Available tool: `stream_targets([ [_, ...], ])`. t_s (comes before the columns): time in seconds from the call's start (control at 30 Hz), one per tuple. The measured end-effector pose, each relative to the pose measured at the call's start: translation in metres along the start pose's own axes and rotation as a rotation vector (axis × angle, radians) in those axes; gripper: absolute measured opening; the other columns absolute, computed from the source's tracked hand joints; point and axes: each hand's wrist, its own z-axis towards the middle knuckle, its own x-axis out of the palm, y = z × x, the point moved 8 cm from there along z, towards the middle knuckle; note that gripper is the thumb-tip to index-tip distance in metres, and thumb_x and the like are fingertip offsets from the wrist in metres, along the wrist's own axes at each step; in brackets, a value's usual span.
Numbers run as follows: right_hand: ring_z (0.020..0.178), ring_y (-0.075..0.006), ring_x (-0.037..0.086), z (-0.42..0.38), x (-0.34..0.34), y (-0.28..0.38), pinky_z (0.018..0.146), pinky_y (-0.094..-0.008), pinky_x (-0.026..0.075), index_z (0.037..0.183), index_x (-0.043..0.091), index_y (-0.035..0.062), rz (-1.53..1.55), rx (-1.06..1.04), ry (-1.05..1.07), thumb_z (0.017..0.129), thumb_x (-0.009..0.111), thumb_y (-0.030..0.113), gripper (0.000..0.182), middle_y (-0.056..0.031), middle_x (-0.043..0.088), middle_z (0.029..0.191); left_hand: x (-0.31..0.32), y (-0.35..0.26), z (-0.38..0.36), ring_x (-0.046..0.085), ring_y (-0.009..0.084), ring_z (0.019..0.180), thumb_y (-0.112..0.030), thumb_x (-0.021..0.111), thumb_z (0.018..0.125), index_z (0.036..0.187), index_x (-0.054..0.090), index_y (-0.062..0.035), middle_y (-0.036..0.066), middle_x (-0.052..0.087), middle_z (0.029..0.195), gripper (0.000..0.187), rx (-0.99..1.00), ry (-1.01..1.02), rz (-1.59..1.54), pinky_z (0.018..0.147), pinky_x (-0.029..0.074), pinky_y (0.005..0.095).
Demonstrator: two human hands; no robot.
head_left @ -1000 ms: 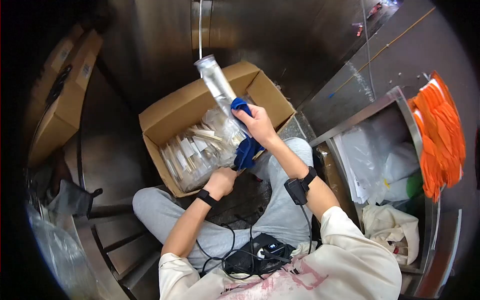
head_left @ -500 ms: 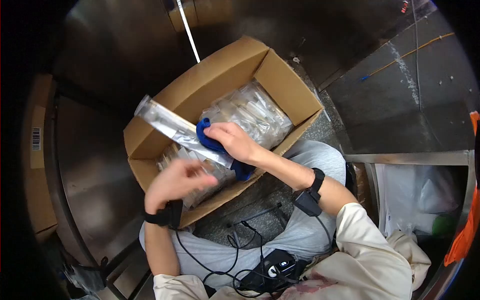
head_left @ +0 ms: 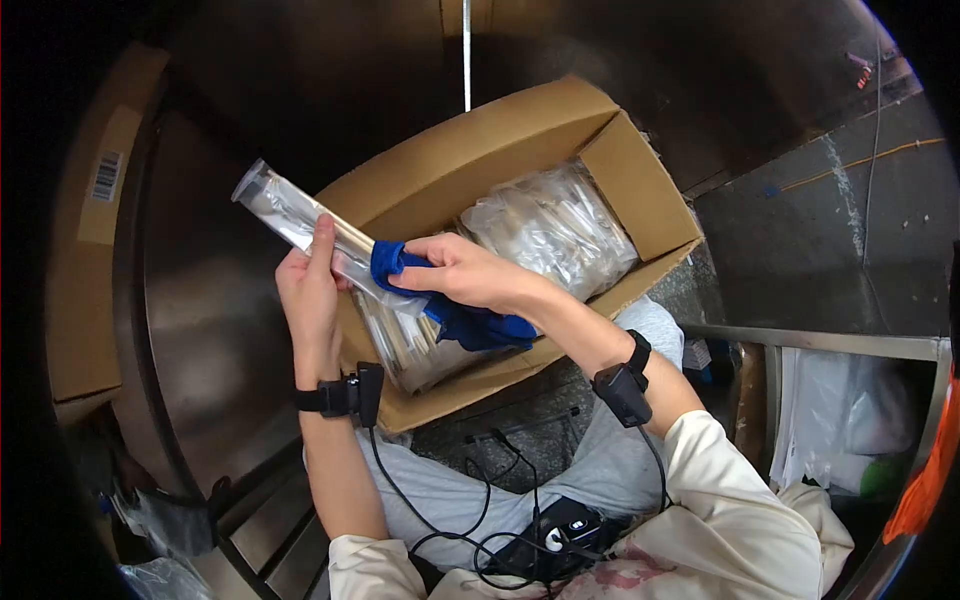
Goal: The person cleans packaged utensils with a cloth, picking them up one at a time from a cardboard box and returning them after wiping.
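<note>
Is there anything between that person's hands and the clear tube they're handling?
Only the blue cloth: the right hand presses it around the clear plastic tube, so that hand meets the tube through cloth. The left hand grips the tube directly, with nothing visible between them.

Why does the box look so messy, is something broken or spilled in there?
Nothing looks broken or spilled. The cardboard box is just crammed with clear plastic packets lying loosely. The left hand holds one long packet, and the right hand presses a blue cloth on it.
</note>
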Motion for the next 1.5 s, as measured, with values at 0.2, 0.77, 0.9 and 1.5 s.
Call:
stream_targets([
  [0.2,0.068,-0.0061,0.052,-0.012,-0.006,-0.006,0.058,-0.0258,0.042,0.099,0.066,-0.0028,-0.153,0.057,-0.031,0.094,0.066,0.023,0.026,0.0008,0.061,0.077,-0.02,0.007,0.005,0.06,0.0081,0.087,-0.026,0.067,0.097,0.104,0.068,-0.0015,0.004,0.068,0.097,0.025,0.015,-0.172,-0.199,0.079,0.047,0.0251],
  [0.77,0.078,-0.007,0.058,-0.023,-0.009,0.011,0.075,-0.0244,0.048,0.09,0.07,-0.0005,0.341,-0.076,-0.129,0.105,0.049,0.035,0.044,0.0003,0.066,0.086,-0.002,-0.007,0.023,0.036,0.0109,0.058,-0.019,0.061,0.095,0.105,0.055,0.0015,0.0,0.038,0.07,0.023,-0.067,0.184,-0.934,0.048,0.029,0.0241],
  [0.9,0.101,-0.0193,0.065,-0.021,-0.025,0.013,0.094,-0.0346,0.051,0.12,0.061,0.0007,0.558,-0.15,-0.16,0.106,0.041,0.038,0.045,-0.01,0.067,0.113,0.024,-0.007,0.019,0.04,0.0139,0.064,-0.018,0.049,0.098,0.132,0.047,0.0073,0.006,0.043,0.079,0.042,-0.12,0.308,-0.891,0.058,0.039,0.0275],
  [1.5,0.096,-0.0061,0.06,-0.028,-0.023,0.01,0.086,-0.0242,0.049,0.121,0.063,0.0001,0.061,-0.041,-0.127,0.095,0.066,0.016,0.031,-0.0018,0.067,0.109,0.083,-0.014,-0.006,0.059,0.0131,0.103,-0.054,0.033,0.105,0.126,0.058,0.0016,0.013,0.069,0.114,0.064,0.113,0.264,-0.104,0.093,0.045,0.0276],
])
